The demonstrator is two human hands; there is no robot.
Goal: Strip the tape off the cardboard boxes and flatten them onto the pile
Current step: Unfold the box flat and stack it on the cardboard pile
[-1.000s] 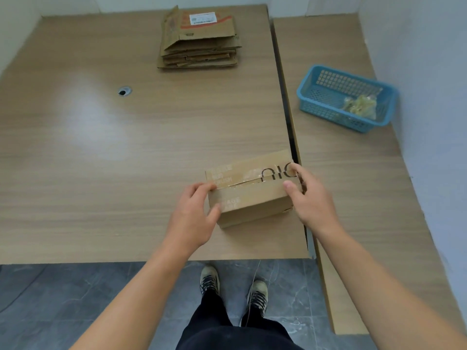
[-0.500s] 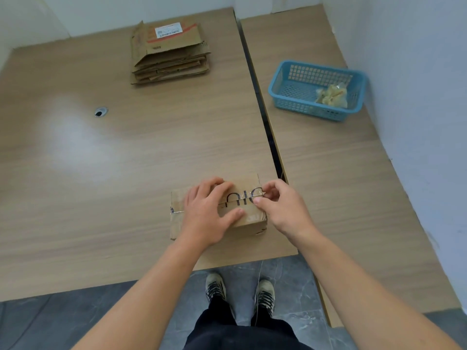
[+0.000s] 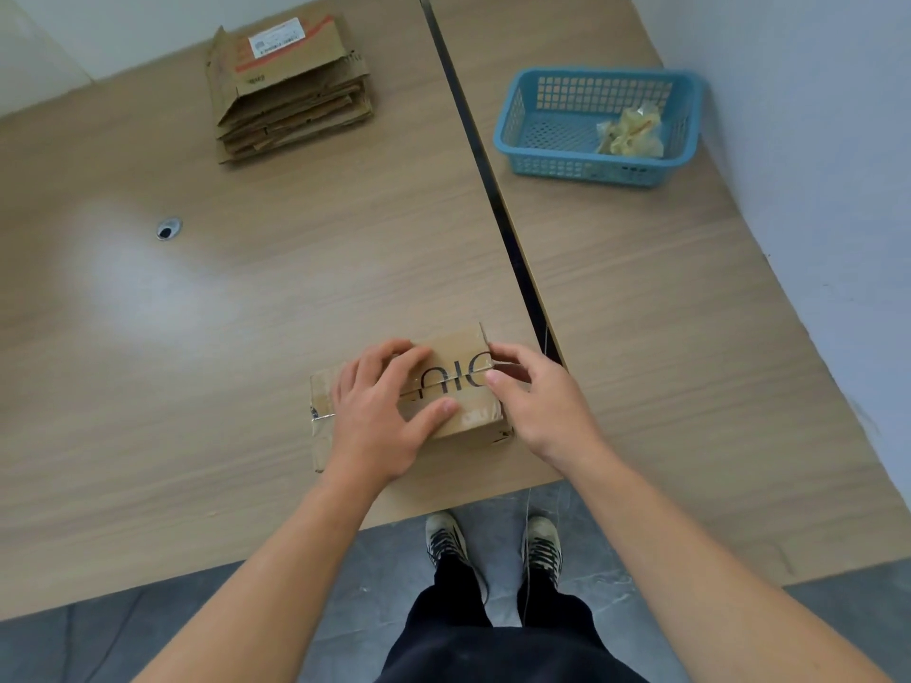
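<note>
A small closed cardboard box [image 3: 463, 354] with black lettering and clear tape along its top seam sits near the front edge of the wooden table [image 3: 246, 298]. My left hand [image 3: 384, 411] lies flat on the box top, pressing it down with fingers spread. At the box's right end my right hand [image 3: 537, 401] has thumb and fingers pinched at the tape end [image 3: 493, 367]. A pile of flattened cardboard boxes [image 3: 291, 91] with a white label on top lies at the far side of the table.
A blue plastic basket [image 3: 591, 160] holding crumpled tape scraps [image 3: 631, 133] stands on the right-hand table near the white wall. A dark gap [image 3: 493, 204] separates the two tables. A cable hole [image 3: 167, 230] is at left. My shoes are on the grey floor below.
My left hand moved from the box's left corner onto its top. My right hand closed its thumb and fingers on the tape at the right end. The view shifted closer.
</note>
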